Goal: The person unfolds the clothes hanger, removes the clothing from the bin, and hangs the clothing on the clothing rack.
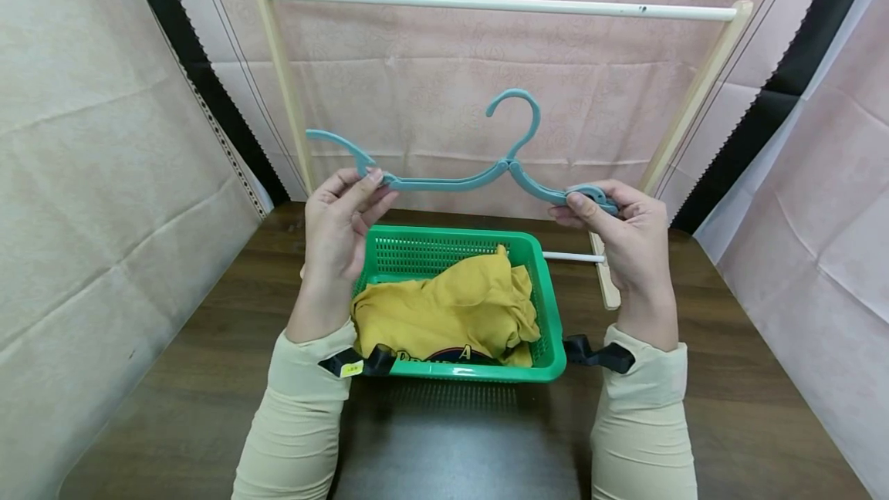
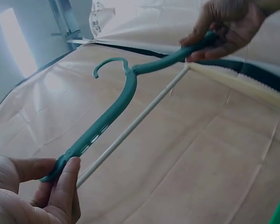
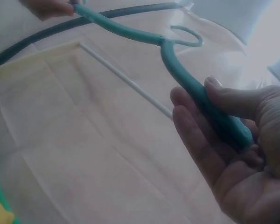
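Both hands hold a light blue folding clothes hanger (image 1: 444, 184) up in the air, its hook pointing upward. My left hand (image 1: 340, 218) pinches it between thumb and fingers at a joint, where a curved end piece sticks out past the hand to the left. At the other end, my right hand (image 1: 625, 226) grips the arm, where the end piece lies folded back. In the right wrist view the thumb presses on the hanger (image 3: 182, 74) and the fingers lie behind it. Below the hands, a crumpled yellow garment (image 1: 444, 303) with dark lettering lies in a green basket (image 1: 556, 330).
A rack with a white top bar (image 1: 500, 3) and pale wooden posts (image 1: 281, 76) stands behind the hanger. The basket sits on a dark brown wooden table (image 1: 722, 376). Pale cloth walls (image 1: 118, 176) with black edging surround the table.
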### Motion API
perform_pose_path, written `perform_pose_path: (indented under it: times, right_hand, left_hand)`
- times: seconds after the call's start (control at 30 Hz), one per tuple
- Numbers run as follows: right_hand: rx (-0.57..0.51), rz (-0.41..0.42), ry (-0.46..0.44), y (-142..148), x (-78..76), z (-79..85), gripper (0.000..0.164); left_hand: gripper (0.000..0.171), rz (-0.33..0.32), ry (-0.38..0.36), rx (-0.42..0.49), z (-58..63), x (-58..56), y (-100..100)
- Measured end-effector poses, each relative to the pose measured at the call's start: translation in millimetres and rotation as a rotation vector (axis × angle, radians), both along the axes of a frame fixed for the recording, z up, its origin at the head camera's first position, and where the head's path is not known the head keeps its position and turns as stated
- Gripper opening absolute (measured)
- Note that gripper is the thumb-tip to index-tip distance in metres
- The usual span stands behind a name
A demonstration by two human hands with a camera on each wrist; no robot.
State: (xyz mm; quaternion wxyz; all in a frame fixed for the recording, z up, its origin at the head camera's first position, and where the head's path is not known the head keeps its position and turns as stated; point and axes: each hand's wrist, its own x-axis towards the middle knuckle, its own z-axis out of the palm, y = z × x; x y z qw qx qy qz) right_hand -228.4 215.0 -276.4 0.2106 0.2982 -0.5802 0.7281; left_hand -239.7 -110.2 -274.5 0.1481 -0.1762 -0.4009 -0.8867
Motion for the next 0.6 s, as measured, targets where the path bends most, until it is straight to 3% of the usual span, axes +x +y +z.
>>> perform_pose_path:
  times: [0.4,0.6]
  right_hand:
    - [-0.011,0.012,-0.003,-4,-0.9,-0.2,0.018]
    - [-0.007,0.051,-0.015,-4,0.2,0.6,0.016]
  left_hand:
    - [0.012,-0.163,-0.033,0.277,-3.6,-2.5,14]
    - [0.011,-0.191,-0.041,0.363,-4.8,-3.0,18]
